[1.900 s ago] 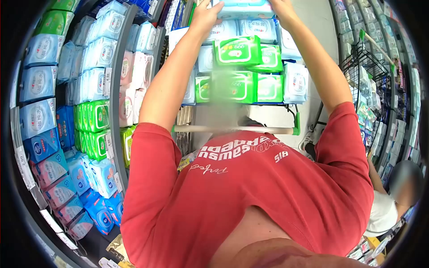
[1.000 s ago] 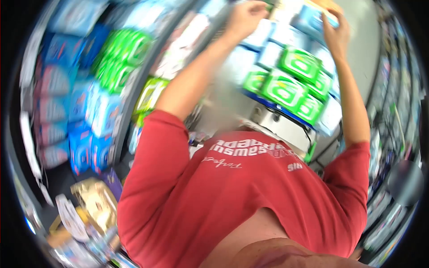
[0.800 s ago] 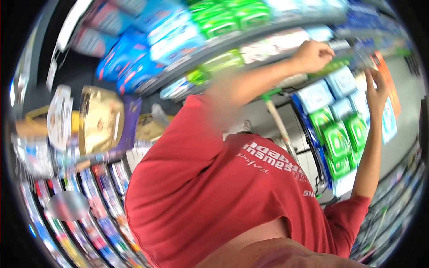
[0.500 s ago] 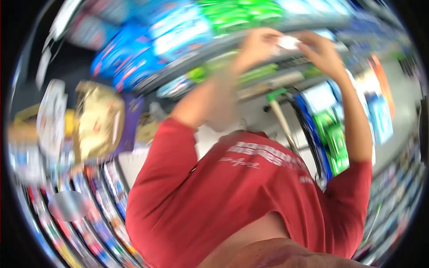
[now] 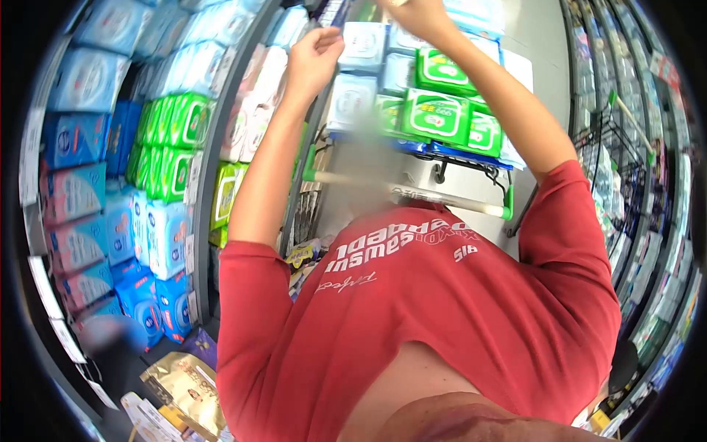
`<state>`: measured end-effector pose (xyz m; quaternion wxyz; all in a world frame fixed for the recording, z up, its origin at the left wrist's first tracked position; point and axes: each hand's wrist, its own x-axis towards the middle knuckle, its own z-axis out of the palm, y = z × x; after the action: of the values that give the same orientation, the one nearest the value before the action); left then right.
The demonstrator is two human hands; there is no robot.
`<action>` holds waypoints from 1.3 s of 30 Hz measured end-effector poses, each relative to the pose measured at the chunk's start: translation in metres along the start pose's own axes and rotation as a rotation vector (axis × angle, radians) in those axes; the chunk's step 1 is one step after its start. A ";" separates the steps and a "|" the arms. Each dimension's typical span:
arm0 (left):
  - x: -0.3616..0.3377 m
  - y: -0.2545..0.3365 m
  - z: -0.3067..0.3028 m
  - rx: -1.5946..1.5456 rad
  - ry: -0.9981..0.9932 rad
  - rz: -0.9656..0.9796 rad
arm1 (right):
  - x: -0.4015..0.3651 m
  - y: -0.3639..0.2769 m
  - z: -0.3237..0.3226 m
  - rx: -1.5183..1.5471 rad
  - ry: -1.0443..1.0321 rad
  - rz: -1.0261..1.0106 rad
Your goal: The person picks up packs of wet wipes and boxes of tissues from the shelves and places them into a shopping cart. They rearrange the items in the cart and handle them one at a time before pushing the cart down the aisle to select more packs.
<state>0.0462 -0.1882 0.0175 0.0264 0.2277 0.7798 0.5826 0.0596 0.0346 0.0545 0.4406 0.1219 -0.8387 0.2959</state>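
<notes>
Both arms are raised in front of the person, with the hands apart. The left hand has its fingers curled into a loose fist. It sits just beside the left edge of a pale blue pack at the top of a stack. It is not clear whether the fingers pinch that edge or only rest against it. The right hand is higher and to the right, and the top of the view cuts most of it off, so its grip cannot be told. It is over the top of the same stack.

Below the left hand, another pale blue pack lies in the stack. Below the right forearm lie green packs, tilted and overlapping one another. The stack rides on a trolley, whose handle crosses just under the forearms, close to the person's chest.

To the left of the left arm stands a shelf filled with rows of green packs and blue packs. Down by the left elbow, low on the floor side, lies a gold bag. Well to the right of the right arm is a wire rack of small goods.
</notes>
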 end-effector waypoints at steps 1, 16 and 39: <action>0.016 -0.001 0.019 0.031 -0.021 0.067 | -0.002 0.015 -0.031 -0.004 -0.019 0.371; 0.133 -0.006 0.177 0.031 -0.183 -0.242 | -0.051 0.158 -0.112 0.310 -0.122 1.193; 0.068 0.012 0.141 -0.196 -0.240 -0.295 | -0.071 0.100 -0.113 0.183 -0.056 1.076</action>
<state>0.0326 -0.0331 -0.0013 0.2261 0.1751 0.7356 0.6141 0.1295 0.1784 0.0069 0.1918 -0.2788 -0.7649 0.5481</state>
